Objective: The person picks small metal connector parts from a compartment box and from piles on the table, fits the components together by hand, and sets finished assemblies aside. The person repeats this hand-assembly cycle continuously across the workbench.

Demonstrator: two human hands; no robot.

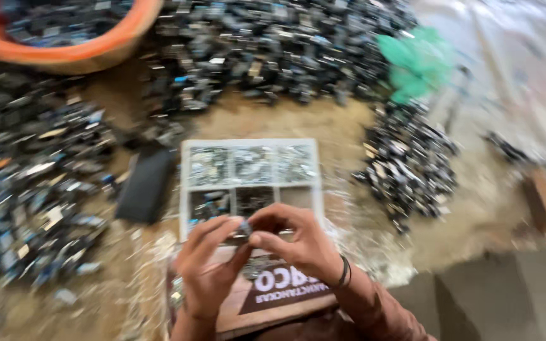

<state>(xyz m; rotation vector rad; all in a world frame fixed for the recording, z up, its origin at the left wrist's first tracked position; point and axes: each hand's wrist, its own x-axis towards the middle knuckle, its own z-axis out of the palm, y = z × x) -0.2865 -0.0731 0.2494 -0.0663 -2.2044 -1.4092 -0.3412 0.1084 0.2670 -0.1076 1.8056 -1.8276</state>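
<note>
My left hand [206, 265] and my right hand [295, 243] meet over the near edge of a white compartment tray [252, 144]. Between their fingertips they pinch one small dark part [245, 227]; the frame is blurred, so its shape is unclear. The tray's compartments hold several small metallic and dark pieces. Under my hands lies a flat brown board [279, 293] with a printed label. A dark band circles my right wrist.
Big heaps of small dark parts [266, 50] ring the sandy floor, on the left [33, 183] and right [409, 167] too. An orange basin [64, 53] sits top left, a green bag [415, 63] top right, a black flat case [146, 186] left of the tray.
</note>
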